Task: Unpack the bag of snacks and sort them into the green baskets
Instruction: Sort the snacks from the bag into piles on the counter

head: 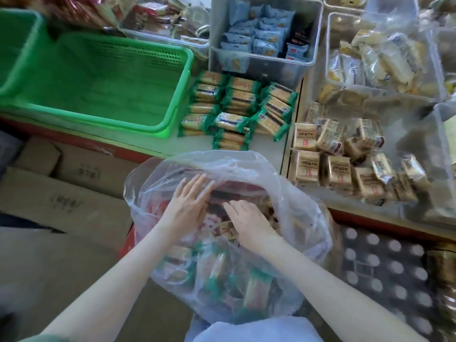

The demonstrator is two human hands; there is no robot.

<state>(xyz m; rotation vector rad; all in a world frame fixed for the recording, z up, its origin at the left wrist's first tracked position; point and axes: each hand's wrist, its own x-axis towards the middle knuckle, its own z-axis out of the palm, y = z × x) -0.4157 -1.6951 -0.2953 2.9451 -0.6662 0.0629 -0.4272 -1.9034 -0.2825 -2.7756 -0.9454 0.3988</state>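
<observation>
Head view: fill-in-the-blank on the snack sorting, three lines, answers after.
The large slotted plastic basket is ____ in colour. The stacked green-wrapped cracker packs lie on the counter to the ____ of that basket. The left hand and right hand are both at the mouth of the clear ____ bag of snacks.
Missing: green; right; plastic.

Open clear snack bag [246, 280] lies below empty green basket [103, 77].
</observation>
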